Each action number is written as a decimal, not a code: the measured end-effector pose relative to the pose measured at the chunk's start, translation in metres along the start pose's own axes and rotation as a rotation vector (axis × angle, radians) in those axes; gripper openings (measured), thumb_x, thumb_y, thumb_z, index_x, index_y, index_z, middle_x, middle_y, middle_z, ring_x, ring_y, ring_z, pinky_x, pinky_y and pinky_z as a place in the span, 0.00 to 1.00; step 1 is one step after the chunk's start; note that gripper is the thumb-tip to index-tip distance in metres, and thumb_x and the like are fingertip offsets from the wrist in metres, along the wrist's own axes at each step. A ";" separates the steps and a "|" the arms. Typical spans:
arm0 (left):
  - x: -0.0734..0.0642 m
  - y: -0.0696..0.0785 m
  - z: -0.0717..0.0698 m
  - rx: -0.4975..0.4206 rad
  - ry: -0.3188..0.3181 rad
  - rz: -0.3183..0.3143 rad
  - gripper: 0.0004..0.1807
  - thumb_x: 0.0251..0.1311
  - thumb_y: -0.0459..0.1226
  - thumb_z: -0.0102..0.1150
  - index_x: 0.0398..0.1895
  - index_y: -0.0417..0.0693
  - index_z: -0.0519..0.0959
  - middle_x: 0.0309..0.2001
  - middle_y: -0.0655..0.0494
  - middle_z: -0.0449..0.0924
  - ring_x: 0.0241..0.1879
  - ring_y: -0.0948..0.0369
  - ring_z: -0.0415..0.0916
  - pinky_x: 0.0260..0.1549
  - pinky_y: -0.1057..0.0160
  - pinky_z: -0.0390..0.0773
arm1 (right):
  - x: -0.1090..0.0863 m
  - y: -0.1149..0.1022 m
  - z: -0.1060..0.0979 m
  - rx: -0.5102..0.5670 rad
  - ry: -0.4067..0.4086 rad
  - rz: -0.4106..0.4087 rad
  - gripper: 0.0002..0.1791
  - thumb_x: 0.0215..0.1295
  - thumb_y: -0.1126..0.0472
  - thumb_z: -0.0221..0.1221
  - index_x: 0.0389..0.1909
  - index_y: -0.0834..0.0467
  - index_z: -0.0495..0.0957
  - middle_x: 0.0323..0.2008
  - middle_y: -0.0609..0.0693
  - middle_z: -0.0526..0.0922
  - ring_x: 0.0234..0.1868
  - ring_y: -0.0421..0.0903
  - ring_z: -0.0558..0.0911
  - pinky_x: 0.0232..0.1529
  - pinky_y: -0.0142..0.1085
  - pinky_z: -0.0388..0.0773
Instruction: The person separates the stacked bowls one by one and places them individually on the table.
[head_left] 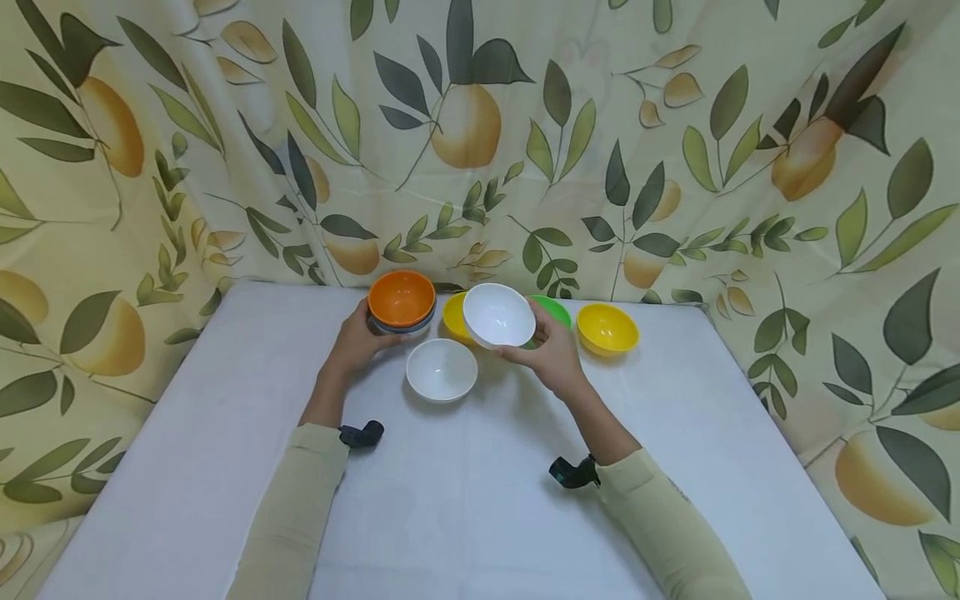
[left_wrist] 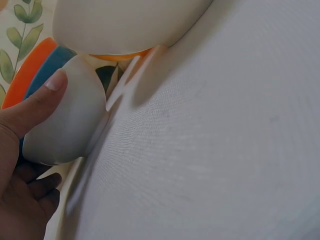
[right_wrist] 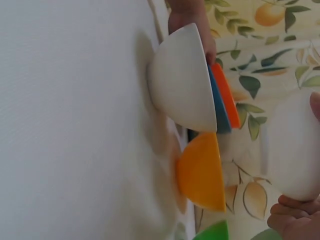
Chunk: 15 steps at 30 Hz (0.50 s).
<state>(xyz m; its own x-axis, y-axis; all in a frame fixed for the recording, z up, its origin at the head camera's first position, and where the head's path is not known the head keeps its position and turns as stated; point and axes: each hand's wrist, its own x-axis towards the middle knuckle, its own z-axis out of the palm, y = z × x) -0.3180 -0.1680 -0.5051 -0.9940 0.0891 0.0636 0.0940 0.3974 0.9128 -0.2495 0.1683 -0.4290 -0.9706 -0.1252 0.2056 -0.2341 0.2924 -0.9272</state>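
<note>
At the back left of the table, my left hand (head_left: 354, 343) grips a stack of nested bowls. An orange bowl (head_left: 402, 298) is on top, a blue bowl (left_wrist: 48, 71) under it and a white bowl (left_wrist: 70, 117) lowest. The thumb presses the stack's side in the left wrist view. My right hand (head_left: 553, 357) holds another white bowl (head_left: 498, 315), raised off the table, thumb and fingers on opposite sides. Behind it, a yellow bowl (head_left: 453, 318) and a green bowl (head_left: 557, 309) are partly hidden. One more white bowl (head_left: 442, 371) stands on the table between the hands.
A second yellow bowl (head_left: 607, 330) stands right of the green one. White cloth covers the table (head_left: 465, 500), and a fruit-patterned curtain (head_left: 480, 192) hangs right behind its back edge. Each forearm wears a small black wrist camera (head_left: 362, 434).
</note>
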 end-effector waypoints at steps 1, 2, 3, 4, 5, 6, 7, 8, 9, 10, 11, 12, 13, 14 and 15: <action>0.000 0.000 0.000 -0.002 0.001 -0.001 0.60 0.52 0.44 0.83 0.83 0.44 0.55 0.80 0.44 0.60 0.79 0.46 0.54 0.79 0.40 0.48 | -0.001 0.000 -0.002 0.003 0.004 0.001 0.52 0.55 0.65 0.79 0.79 0.63 0.63 0.74 0.58 0.70 0.71 0.58 0.74 0.73 0.48 0.68; 0.000 0.001 0.000 -0.001 0.001 0.000 0.60 0.52 0.44 0.83 0.83 0.45 0.55 0.80 0.44 0.60 0.79 0.46 0.54 0.78 0.40 0.48 | -0.002 0.001 -0.004 0.004 0.008 0.003 0.52 0.54 0.65 0.80 0.79 0.62 0.64 0.74 0.58 0.71 0.70 0.57 0.74 0.73 0.48 0.69; 0.001 0.001 0.000 -0.002 0.003 -0.001 0.60 0.52 0.44 0.84 0.83 0.45 0.55 0.80 0.45 0.60 0.79 0.46 0.54 0.79 0.40 0.48 | -0.004 0.001 -0.005 0.003 0.011 0.007 0.52 0.54 0.64 0.80 0.79 0.62 0.64 0.74 0.58 0.71 0.70 0.57 0.75 0.73 0.48 0.69; 0.001 0.001 -0.001 -0.001 0.004 -0.002 0.60 0.52 0.44 0.84 0.83 0.45 0.54 0.80 0.45 0.60 0.80 0.46 0.54 0.79 0.40 0.48 | -0.005 0.002 -0.007 0.005 0.012 0.012 0.52 0.54 0.64 0.80 0.79 0.63 0.64 0.74 0.58 0.71 0.70 0.57 0.75 0.73 0.48 0.68; 0.001 0.001 -0.001 0.000 0.005 -0.004 0.60 0.52 0.44 0.84 0.83 0.45 0.54 0.80 0.45 0.60 0.80 0.46 0.53 0.79 0.40 0.48 | -0.007 0.002 -0.008 0.005 0.012 0.018 0.53 0.53 0.65 0.80 0.79 0.63 0.64 0.74 0.58 0.71 0.71 0.57 0.74 0.74 0.48 0.68; 0.001 0.001 -0.001 0.000 0.006 -0.003 0.60 0.52 0.44 0.84 0.83 0.45 0.54 0.80 0.45 0.60 0.80 0.46 0.53 0.79 0.40 0.48 | -0.009 0.002 -0.009 0.007 0.012 0.023 0.53 0.53 0.65 0.81 0.79 0.64 0.63 0.74 0.59 0.70 0.71 0.58 0.74 0.74 0.48 0.67; 0.001 0.001 -0.001 0.000 0.005 -0.002 0.60 0.52 0.43 0.84 0.83 0.45 0.54 0.80 0.45 0.60 0.80 0.46 0.53 0.78 0.39 0.47 | -0.011 0.003 -0.010 0.010 0.011 0.028 0.54 0.53 0.65 0.80 0.79 0.65 0.62 0.75 0.59 0.70 0.71 0.58 0.73 0.75 0.49 0.66; 0.001 0.000 -0.001 0.000 0.005 -0.002 0.60 0.52 0.43 0.83 0.84 0.45 0.54 0.80 0.45 0.60 0.80 0.46 0.53 0.78 0.39 0.47 | -0.013 0.004 -0.011 0.005 0.010 0.034 0.54 0.53 0.66 0.80 0.79 0.65 0.62 0.75 0.59 0.69 0.72 0.58 0.73 0.75 0.49 0.66; 0.001 0.000 -0.001 -0.002 0.006 -0.002 0.60 0.52 0.43 0.83 0.83 0.45 0.54 0.80 0.45 0.60 0.80 0.46 0.53 0.79 0.39 0.47 | -0.015 0.004 -0.012 -0.002 0.010 0.040 0.55 0.53 0.65 0.80 0.79 0.66 0.60 0.75 0.60 0.68 0.72 0.59 0.72 0.75 0.49 0.65; 0.001 0.000 -0.001 -0.001 0.005 -0.001 0.60 0.52 0.43 0.83 0.83 0.45 0.54 0.80 0.45 0.60 0.80 0.46 0.53 0.79 0.40 0.48 | -0.017 0.004 -0.013 -0.010 0.012 0.046 0.55 0.54 0.65 0.80 0.80 0.66 0.59 0.76 0.60 0.68 0.72 0.59 0.72 0.75 0.49 0.65; 0.001 0.000 -0.001 -0.002 0.003 -0.001 0.60 0.53 0.43 0.83 0.83 0.45 0.54 0.80 0.45 0.59 0.80 0.46 0.53 0.79 0.40 0.48 | -0.019 0.005 -0.013 -0.017 0.013 0.051 0.55 0.54 0.65 0.80 0.80 0.66 0.59 0.76 0.61 0.67 0.73 0.59 0.71 0.75 0.49 0.65; 0.001 -0.001 -0.001 -0.003 0.001 0.000 0.59 0.53 0.42 0.83 0.83 0.45 0.54 0.80 0.45 0.59 0.80 0.46 0.53 0.79 0.40 0.48 | -0.021 0.006 -0.014 -0.020 0.015 0.056 0.56 0.54 0.65 0.80 0.80 0.66 0.58 0.76 0.61 0.67 0.73 0.60 0.71 0.75 0.49 0.65; 0.001 0.000 0.000 -0.004 0.000 -0.002 0.59 0.53 0.43 0.83 0.83 0.45 0.54 0.80 0.45 0.59 0.80 0.47 0.53 0.79 0.40 0.48 | -0.023 0.007 -0.015 -0.024 0.017 0.061 0.56 0.54 0.65 0.80 0.80 0.66 0.58 0.76 0.61 0.67 0.73 0.60 0.71 0.75 0.49 0.65; 0.001 0.000 0.000 -0.004 -0.001 -0.005 0.59 0.53 0.43 0.83 0.83 0.45 0.54 0.80 0.45 0.60 0.80 0.47 0.53 0.79 0.40 0.48 | -0.025 0.008 -0.016 -0.028 0.021 0.068 0.56 0.54 0.65 0.80 0.80 0.66 0.58 0.76 0.61 0.67 0.73 0.59 0.71 0.75 0.49 0.65; 0.001 0.000 0.001 -0.005 -0.002 -0.005 0.59 0.53 0.43 0.83 0.83 0.45 0.54 0.80 0.45 0.60 0.80 0.47 0.53 0.79 0.40 0.48 | -0.027 0.009 -0.017 -0.028 0.024 0.074 0.56 0.54 0.65 0.80 0.80 0.65 0.58 0.76 0.60 0.67 0.73 0.59 0.71 0.75 0.49 0.65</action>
<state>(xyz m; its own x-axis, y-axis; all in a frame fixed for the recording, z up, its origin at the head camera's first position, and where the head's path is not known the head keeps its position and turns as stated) -0.3193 -0.1675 -0.5057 -0.9943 0.0893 0.0582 0.0888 0.3932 0.9151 -0.2264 0.1907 -0.4374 -0.9863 -0.0800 0.1444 -0.1628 0.3268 -0.9310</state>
